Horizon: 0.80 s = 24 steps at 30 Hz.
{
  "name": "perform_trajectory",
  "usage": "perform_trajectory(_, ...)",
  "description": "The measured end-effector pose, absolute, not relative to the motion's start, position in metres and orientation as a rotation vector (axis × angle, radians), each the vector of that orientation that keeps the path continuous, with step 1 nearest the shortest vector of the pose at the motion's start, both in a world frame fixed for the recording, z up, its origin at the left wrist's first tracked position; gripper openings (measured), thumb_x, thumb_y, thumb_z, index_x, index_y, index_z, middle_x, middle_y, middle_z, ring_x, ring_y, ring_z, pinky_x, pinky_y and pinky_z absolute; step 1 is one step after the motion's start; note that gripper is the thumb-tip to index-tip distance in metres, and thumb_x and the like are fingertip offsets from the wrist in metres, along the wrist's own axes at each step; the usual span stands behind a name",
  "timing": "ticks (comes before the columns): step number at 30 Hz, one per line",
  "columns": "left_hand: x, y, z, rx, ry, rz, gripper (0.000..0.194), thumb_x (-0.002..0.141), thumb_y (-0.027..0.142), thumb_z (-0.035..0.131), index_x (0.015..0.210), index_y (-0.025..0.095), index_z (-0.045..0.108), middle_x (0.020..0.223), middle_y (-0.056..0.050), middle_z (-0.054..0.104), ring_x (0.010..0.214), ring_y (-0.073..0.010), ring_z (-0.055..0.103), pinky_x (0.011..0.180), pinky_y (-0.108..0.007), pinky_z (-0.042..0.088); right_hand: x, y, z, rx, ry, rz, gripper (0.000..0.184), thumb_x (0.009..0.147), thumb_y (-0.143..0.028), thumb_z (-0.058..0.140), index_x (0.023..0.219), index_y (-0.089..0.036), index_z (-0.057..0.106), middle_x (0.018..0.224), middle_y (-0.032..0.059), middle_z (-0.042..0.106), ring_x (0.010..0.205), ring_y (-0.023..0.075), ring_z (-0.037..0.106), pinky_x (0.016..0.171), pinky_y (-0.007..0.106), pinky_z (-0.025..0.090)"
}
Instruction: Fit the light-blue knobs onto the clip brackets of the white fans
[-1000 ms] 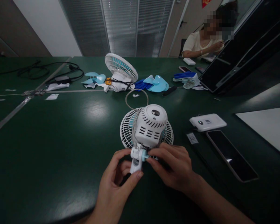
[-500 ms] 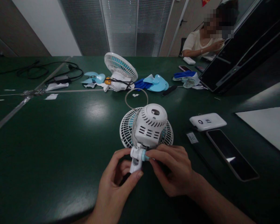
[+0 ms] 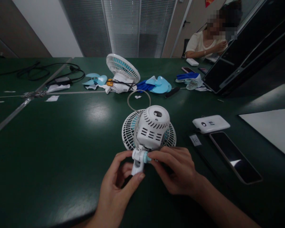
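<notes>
Near edge, left hand [image 3: 116, 183]: partly curled, thumb and index parted only as far as the white bracket [image 3: 136, 171] between them. Thumb on the lower end, index up at the left side; other fingers bent behind, contact there hard to tell. Right hand [image 3: 177, 169]: near-closed pinch, thumb and index almost together on the light-blue knob [image 3: 146, 157] at the bracket's right side. Remaining fingers folded in, partly hidden.

Just beyond both hands, mid-table: white fan [image 3: 150, 139], tipped over, motor housing [image 3: 160, 118] on top, round grille [image 3: 127, 129] underneath, against the green table [image 3: 61, 148]. Bracket joined on at the near end of the housing. Light-blue blades partly visible through the bars. Grey cable [image 3: 139, 90] run along the left of the housing, looped out past the far side.

Right of the fan, well apart from it: dark-screened phone [image 3: 235, 156], black strap with a pale label [image 3: 195, 140], white box-shaped device [image 3: 211, 123] just behind the phone. White sheet [image 3: 273, 129] farther right.

Farther back, in a row: loose light-blue blade set [image 3: 95, 79], second fan [image 3: 123, 68] with grille tilted up, another blade set [image 3: 161, 85], blue-and-white gloves [image 3: 190, 80]. Black cord [image 3: 78, 68] off to the left.

Far right: seated person in a pale top [image 3: 197, 44]. Behind everything: window blinds [image 3: 124, 28].
</notes>
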<state>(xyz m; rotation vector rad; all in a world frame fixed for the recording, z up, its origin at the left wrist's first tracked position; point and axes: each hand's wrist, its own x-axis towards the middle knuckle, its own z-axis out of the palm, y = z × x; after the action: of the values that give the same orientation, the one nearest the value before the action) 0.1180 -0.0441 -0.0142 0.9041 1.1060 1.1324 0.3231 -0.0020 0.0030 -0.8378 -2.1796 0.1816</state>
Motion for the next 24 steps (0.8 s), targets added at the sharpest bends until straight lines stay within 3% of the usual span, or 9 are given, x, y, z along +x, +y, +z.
perform_trajectory(9,0.1188,-0.044,-0.0156,0.925,1.084,1.16,0.042,0.082,0.027,0.083,0.118,0.026,0.063,0.09,0.003,0.073,0.08,-0.0098,0.07,0.076,-0.015,0.056,0.3243,-0.0024,-0.0007,-0.852,-2.155,0.189,0.027,0.091,-0.013,0.065,0.118,-0.018,0.063,0.091,-0.001,0.072,0.069,0.0104,0.064,0.063,0.027,0.047)
perform_trajectory(19,0.1188,-0.0438,-0.0158,0.92,1.092,1.166,0.042,0.08,0.025,0.084,0.118,0.025,0.064,0.083,0.002,0.074,0.078,-0.0117,0.072,0.076,-0.017,0.058,0.324,-0.0034,-0.0013,-0.88,-2.13,0.218,0.024,0.092,-0.018,0.068,0.115,-0.017,0.064,0.078,-0.0025,0.065,0.061,0.0098,0.056,0.06,0.027,0.043)
perform_trajectory(24,0.1195,-0.0426,-0.0177,0.911,1.082,1.172,0.043,0.08,0.026,0.084,0.118,0.024,0.063,0.091,0.0,0.075,0.08,-0.0112,0.071,0.075,-0.017,0.057,0.3233,-0.0033,-0.0024,-0.9,-2.121,0.209,0.021,0.092,-0.021,0.07,0.112,-0.017,0.064,0.077,-0.003,0.065,0.061,0.0096,0.057,0.059,0.027,0.042)
